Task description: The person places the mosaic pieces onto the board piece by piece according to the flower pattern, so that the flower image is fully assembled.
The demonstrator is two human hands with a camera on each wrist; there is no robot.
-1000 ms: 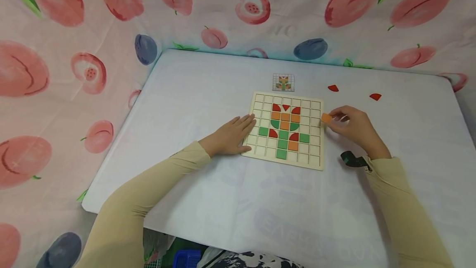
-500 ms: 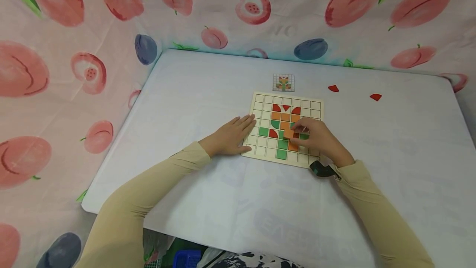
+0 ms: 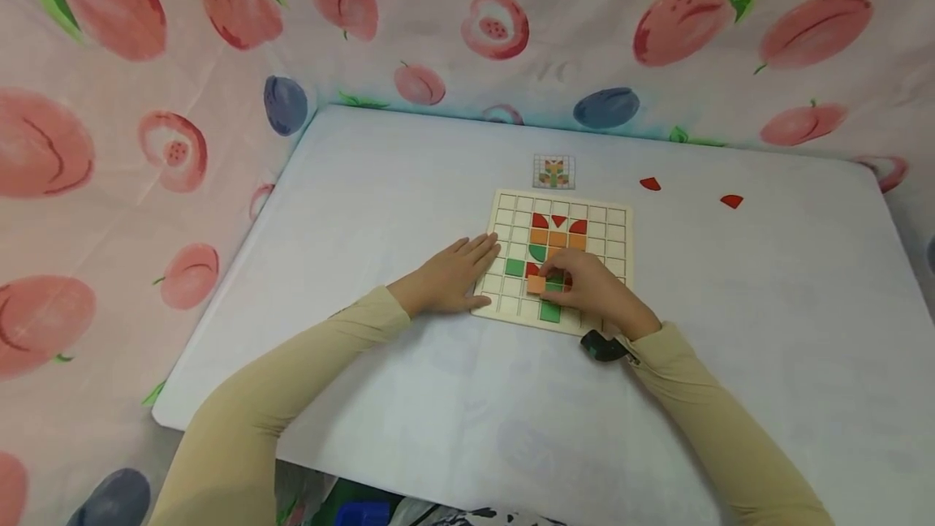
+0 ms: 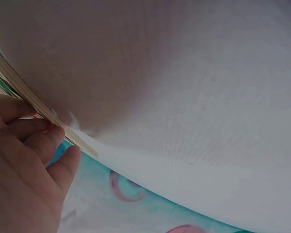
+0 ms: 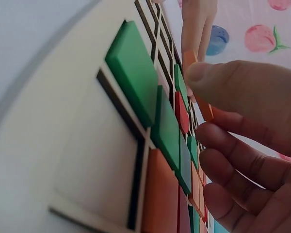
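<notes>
A pale wooden grid board (image 3: 615, 222) lies on the white table, with red, orange and green tiles set in its squares. My right hand (image 3: 595, 289) pinches an orange square tile (image 3: 536, 285) between thumb and finger, over the lower left part of the pattern. In the right wrist view this orange tile (image 5: 206, 107) is tilted and stands clear of the green tiles (image 5: 133, 70). Straight-fingered, my left hand (image 3: 447, 276) rests on the board's left edge. Its fingers (image 4: 48, 141) touch that edge in the left wrist view. My right hand hides several tiles.
A small pattern card (image 3: 553, 172) lies just behind the board. Two red fan-shaped tiles (image 3: 650, 183) are on the table at the back right. A fruit-print cloth (image 3: 438, 39) hangs behind the table.
My right hand has carried the orange tile leftward from beyond the board's right edge to over its lower left part. The left hand stays on the edge. The head view has tilted slightly.
</notes>
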